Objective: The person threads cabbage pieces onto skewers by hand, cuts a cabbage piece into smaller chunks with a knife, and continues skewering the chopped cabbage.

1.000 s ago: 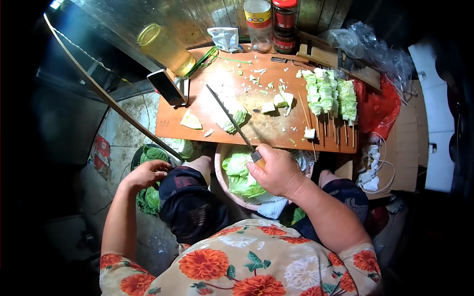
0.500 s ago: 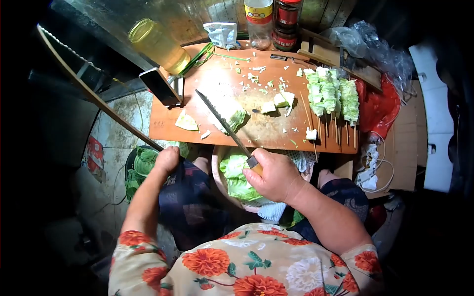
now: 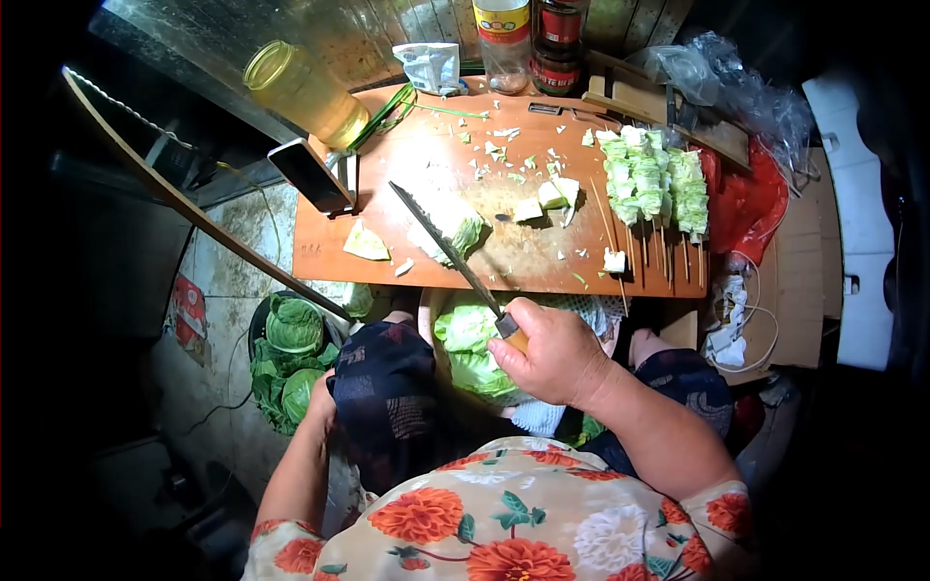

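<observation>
My right hand [image 3: 550,351] grips the wooden handle of a long knife [image 3: 441,240], its blade slanting up and left over the board's front edge. Under the blade lies a piece of cut cabbage [image 3: 465,230], washed out by glare. My left hand [image 3: 324,399] is low beside my left knee, next to whole green cabbages [image 3: 294,324] in a dark container; its fingers are mostly hidden. Small cabbage chunks [image 3: 550,198] and a wedge [image 3: 365,242] lie on the wooden board [image 3: 417,271]. Cabbage pieces threaded on skewers [image 3: 635,174] are at the right.
A propped phone [image 3: 310,176], a jar of yellow liquid [image 3: 310,102], a bottle [image 3: 504,48] and red-lidded jars [image 3: 556,44] line the back and left. Below the board, a basin [image 3: 431,310] holds cabbage leaves. A curved wooden strip [image 3: 194,215] rises at the left.
My left hand has moved down and back from near the board's front edge to beside my knee, uncovering the cabbages. The knife in my right hand has shifted only slightly.
</observation>
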`<action>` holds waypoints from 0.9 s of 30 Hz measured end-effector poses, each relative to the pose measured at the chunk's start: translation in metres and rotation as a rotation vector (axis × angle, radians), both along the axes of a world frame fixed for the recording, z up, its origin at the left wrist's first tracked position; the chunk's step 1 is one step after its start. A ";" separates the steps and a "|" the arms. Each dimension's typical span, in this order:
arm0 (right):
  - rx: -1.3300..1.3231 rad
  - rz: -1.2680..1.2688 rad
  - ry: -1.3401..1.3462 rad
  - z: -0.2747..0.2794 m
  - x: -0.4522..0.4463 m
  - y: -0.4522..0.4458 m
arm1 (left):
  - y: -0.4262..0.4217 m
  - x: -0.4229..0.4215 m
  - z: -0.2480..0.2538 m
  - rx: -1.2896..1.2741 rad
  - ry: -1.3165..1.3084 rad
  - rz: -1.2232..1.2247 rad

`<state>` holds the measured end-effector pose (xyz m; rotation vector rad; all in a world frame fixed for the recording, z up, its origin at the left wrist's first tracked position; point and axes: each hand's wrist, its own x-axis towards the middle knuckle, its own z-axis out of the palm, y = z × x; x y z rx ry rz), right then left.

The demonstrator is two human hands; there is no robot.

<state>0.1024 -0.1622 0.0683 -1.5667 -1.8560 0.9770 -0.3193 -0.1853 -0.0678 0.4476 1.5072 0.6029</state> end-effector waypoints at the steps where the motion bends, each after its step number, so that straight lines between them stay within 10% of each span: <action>1: 0.007 0.001 0.003 0.000 0.000 0.000 | -0.011 0.006 0.015 -0.022 -0.045 0.042; 8: 0.006 0.018 0.008 -0.001 -0.008 0.001 | -0.023 0.036 0.070 -0.022 -0.184 0.143; 22: -0.050 0.029 -0.015 -0.003 -0.012 0.003 | -0.013 0.004 -0.114 0.127 0.215 -0.337; 27: -0.045 0.016 -0.004 0.002 -0.005 0.002 | 0.024 -0.126 -0.150 0.140 0.339 -0.304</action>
